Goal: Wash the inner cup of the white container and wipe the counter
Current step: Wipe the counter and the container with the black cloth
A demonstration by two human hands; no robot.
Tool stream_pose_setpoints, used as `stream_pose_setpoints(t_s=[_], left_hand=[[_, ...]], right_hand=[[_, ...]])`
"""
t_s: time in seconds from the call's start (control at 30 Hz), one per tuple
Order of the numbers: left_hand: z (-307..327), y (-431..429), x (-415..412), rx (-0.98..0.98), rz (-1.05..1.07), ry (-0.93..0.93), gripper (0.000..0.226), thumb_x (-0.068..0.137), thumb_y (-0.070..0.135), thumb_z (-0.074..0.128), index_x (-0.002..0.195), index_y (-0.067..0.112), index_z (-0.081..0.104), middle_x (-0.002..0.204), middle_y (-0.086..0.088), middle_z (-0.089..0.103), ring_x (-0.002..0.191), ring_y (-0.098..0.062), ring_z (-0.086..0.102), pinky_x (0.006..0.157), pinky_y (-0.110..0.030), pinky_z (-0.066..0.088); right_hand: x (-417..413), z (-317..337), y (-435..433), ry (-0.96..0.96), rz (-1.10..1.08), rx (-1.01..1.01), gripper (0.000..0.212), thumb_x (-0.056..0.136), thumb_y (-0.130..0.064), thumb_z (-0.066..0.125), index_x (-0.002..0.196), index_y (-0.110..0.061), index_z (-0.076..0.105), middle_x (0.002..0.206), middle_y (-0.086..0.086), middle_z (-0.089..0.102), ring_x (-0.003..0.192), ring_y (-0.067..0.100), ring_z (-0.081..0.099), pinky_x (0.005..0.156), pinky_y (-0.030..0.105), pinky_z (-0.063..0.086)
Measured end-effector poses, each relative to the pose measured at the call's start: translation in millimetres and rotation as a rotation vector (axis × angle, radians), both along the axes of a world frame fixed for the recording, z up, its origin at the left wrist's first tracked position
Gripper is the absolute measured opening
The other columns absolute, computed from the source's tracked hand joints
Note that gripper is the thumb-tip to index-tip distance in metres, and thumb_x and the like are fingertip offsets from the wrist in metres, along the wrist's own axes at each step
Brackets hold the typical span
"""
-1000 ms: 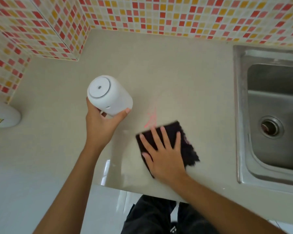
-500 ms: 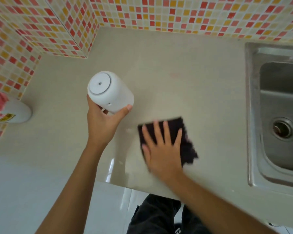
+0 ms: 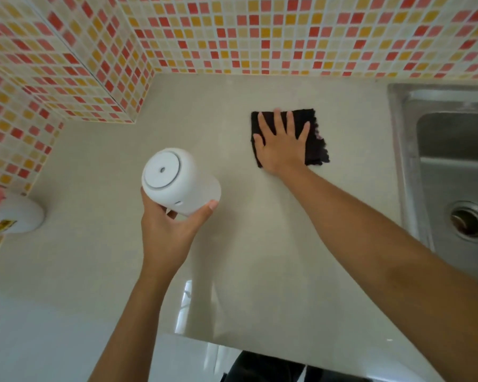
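Observation:
My left hand (image 3: pixel 167 232) grips the white container (image 3: pixel 177 181) from below and holds it lifted above the beige counter (image 3: pixel 100 210), its round lid facing me. My right hand (image 3: pixel 283 143) lies flat, fingers spread, on a dark cloth (image 3: pixel 316 146) that rests on the counter toward the back wall, left of the sink. The inner cup is not visible.
A steel sink (image 3: pixel 453 172) with a drain (image 3: pixel 468 223) fills the right side. A white bottle with a pink top (image 3: pixel 14 215) stands at the far left against the mosaic tile wall (image 3: pixel 232 34). The counter's front edge runs along the bottom.
My right hand has slid the dark cloth away from me, from near the front edge toward the back wall. The pink mark on the counter no longer shows. My left hand still holds the container up.

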State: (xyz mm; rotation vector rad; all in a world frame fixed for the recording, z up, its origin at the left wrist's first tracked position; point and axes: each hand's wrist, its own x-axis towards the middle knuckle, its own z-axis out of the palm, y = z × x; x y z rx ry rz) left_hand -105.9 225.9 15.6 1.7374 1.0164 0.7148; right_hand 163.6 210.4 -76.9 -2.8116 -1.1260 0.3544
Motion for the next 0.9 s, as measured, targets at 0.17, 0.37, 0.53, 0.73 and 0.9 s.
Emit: stream_pose_setpoints(t_s=[0.17,0.37,0.53,0.73,0.9], left_hand=[[2,7,11,0.0,0.002,-0.016,0.091,0.067,0.028,0.087,0.142,0.027,0.036,0.135,0.01,0.053,0.124,-0.008,0.052,0.101,-0.04,0.049],[6,15,33,0.012,-0.033,-0.027,0.092,0.066,0.028,0.087,0.143,0.028,0.036,0.136,0.011,0.052,0.125,-0.007,0.051,0.101,-0.039,0.049],[7,16,44,0.014,-0.03,-0.045,0.093,0.067,0.023,0.087,0.143,0.026,0.034,0.137,0.011,0.051,0.124,-0.005,0.051,0.102,-0.036,0.048],[3,25,42,0.04,-0.063,0.01,0.093,0.066,0.025,0.088,0.142,0.029,0.035,0.136,0.011,0.052,0.125,-0.009,0.052,0.102,-0.041,0.048],[11,46,42,0.099,-0.037,0.037,0.095,0.065,0.026,0.089,0.142,0.026,0.034,0.136,0.012,0.051,0.124,-0.005,0.051,0.102,-0.04,0.049]], right_hand=[[-124,-1,-82,-0.041,0.14,0.163,0.057,0.097,-0.049,0.025,0.151,-0.029,0.021,0.159,0.01,0.017,0.145,0.035,0.012,0.113,0.062,0.006],[-180,3,-146,0.011,0.486,0.146,0.058,0.096,-0.053,0.031,0.15,-0.035,0.021,0.159,0.006,0.018,0.146,0.033,0.015,0.112,0.063,0.011],[-46,-9,-50,-0.092,0.261,0.128,0.055,0.094,-0.055,0.026,0.147,-0.039,0.029,0.155,0.003,0.031,0.143,0.029,0.023,0.112,0.062,0.01],[78,-2,15,-0.032,-0.045,-0.008,0.059,0.097,-0.054,0.008,0.152,-0.034,0.003,0.161,0.003,-0.002,0.147,0.028,-0.005,0.114,0.06,-0.005],[-23,-2,-37,-0.078,0.184,0.109,0.058,0.097,-0.051,0.015,0.152,-0.032,0.014,0.16,0.007,0.013,0.147,0.03,0.007,0.115,0.058,0.002]])
